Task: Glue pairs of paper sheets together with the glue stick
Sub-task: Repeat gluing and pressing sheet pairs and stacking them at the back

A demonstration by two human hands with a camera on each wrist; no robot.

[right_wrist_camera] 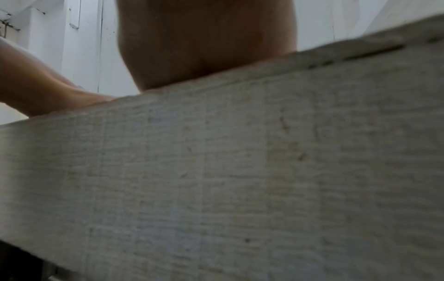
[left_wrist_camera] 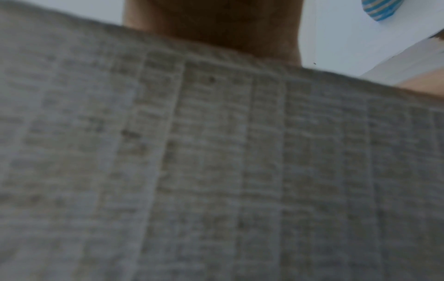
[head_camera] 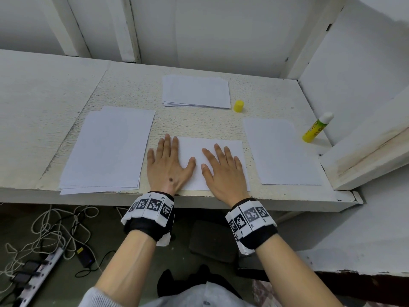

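So the white sheet sits low in the middle of the frame, at the near edge of the table. Left hand lies flat on its left edge, fingers straight and spread, gripping nothing. Right hand is pressed flat on the right half, same deal. Glue stick stands uncapped at far right, yellow cap above centre beside a paper stack. Wrist views just show blurry table edge
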